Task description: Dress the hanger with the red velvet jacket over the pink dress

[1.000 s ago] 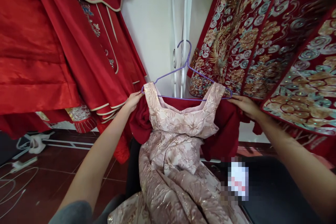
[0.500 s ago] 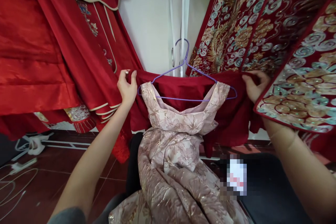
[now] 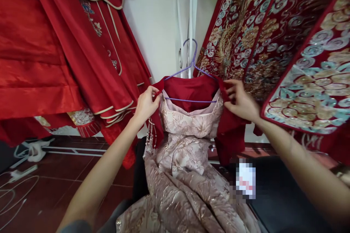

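Note:
A pale pink brocade dress (image 3: 188, 123) with gold threads hangs from a purple wire hanger (image 3: 193, 60), its skirt spreading down toward me. Round its shoulders lies a dark red garment (image 3: 180, 85), a short jacket or a shawl; I cannot tell which. My left hand (image 3: 147, 103) pinches that red cloth at the dress's left-hand strap. Bead strings (image 3: 151, 134) dangle just below. On the other side my right hand (image 3: 240, 100) has thumb and fingers around the red edge by the right-hand strap. The hanger's shoulders are partly covered by the cloth.
Red gowns (image 3: 90, 51) hang at the left, heavily embroidered red garments (image 3: 254, 40) at the right. White rack poles (image 3: 193, 14) rise behind the hanger. Cables (image 3: 22, 189) and white shoes (image 3: 37, 151) lie on the floor at left. A black surface (image 3: 279, 189) is at lower right.
Both hands have come inward from spread-out positions. The red garment, stretched wide behind the dress before, is now folded forward over the straps and the hanger's ends. Bead strings have come into sight.

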Available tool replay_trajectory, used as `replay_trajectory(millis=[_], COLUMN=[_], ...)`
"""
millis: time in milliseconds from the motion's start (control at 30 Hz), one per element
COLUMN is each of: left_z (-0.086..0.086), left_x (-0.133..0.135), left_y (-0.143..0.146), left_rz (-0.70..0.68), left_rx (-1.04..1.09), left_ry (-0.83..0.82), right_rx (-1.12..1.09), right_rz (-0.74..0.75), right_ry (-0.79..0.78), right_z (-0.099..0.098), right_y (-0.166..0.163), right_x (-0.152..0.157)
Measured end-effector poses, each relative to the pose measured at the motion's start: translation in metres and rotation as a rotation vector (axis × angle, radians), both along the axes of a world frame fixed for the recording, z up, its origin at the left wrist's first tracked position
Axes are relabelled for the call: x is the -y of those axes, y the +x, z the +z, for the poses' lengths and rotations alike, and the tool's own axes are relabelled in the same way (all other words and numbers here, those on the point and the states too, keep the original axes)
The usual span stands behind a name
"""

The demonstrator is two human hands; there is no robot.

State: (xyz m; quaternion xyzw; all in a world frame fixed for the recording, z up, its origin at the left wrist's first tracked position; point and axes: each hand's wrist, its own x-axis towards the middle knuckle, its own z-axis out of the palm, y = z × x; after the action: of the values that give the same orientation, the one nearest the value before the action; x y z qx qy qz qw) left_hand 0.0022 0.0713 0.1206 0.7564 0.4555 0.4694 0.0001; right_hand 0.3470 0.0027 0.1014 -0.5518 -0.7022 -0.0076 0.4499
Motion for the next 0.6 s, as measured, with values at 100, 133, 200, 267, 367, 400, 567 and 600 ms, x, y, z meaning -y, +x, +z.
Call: replay_trajectory(millis=[100, 133, 200, 267, 367, 400, 567, 600], left_z=[0.001, 0.001, 0.001, -0.001, -0.007, -0.010, -0.024, -0.026], left_x=[-0.003, 0.000, 0.009, 0.020, 0.031, 0.033, 0.031, 0.031], left_y=[0.019, 0.028, 0.045, 0.060, 0.071, 0.071, 0.062, 0.061], left_rz=[-0.039, -0.056, -0.126, -0.244, -0.366, -0.375, -0.397, -0.388], left_rx=[0.016, 0.033, 0.069, 0.099, 0.146, 0.168, 0.201, 0.184], left_ry=[-0.018, -0.019, -0.029, -0.049, -0.071, -0.077, -0.088, -0.070], right_rx=[0.010, -0.007, -0.078, -0.207, -0.429, -0.488, -0.692, -0.715], right_rz=[0.201, 0.247, 0.362, 0.511, 0.670, 0.680, 0.446, 0.402], right_ry=[-0.034, -0.035, -0.043, -0.057, -0.088, -0.103, -0.208, -0.225], right_z=[-0.004, -0.005, -0.007, -0.007, -0.008, -0.009, -0.019, -0.020], right_y=[-0.023, -0.034, -0.056, -0.078, -0.101, -0.104, -0.101, -0.099], right_x=[-0.012, -0.015, -0.016, -0.015, -0.012, -0.011, -0.006, -0.005])
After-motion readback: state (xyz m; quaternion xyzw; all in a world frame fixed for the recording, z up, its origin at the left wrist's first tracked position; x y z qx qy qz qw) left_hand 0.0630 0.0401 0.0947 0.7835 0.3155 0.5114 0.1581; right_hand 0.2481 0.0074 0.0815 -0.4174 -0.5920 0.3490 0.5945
